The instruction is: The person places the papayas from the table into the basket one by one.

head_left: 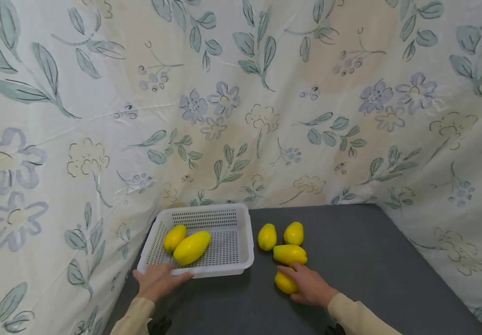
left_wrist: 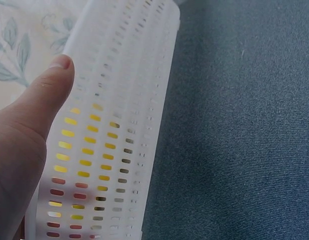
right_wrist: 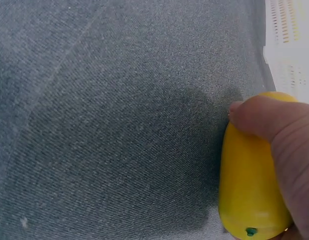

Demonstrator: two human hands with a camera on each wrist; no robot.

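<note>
My left hand (head_left: 157, 281) grips the near left rim of a white slotted plastic basket (head_left: 247, 242). In the left wrist view the thumb (left_wrist: 54, 82) lies along the outside of the basket wall, and fingers show faintly through the slots. Two yellow papaya-like fruits, a smaller one (head_left: 175, 238) and a larger one (head_left: 192, 247), lie inside. Right of the basket, my right hand (head_left: 308, 284) holds another yellow papaya-like fruit (right_wrist: 252, 185) at the table, its thumb across the top; a small green stem mark shows at one end. The other fingers are mostly hidden.
Three more yellow fruits lie just beyond my right hand: one at the left (head_left: 267, 237), one behind (head_left: 294, 233), one nearest the hand (head_left: 289, 255). They are on a dark grey cloth-covered table (head_left: 370, 265). Floral curtains (head_left: 224, 139) hang behind and at both sides.
</note>
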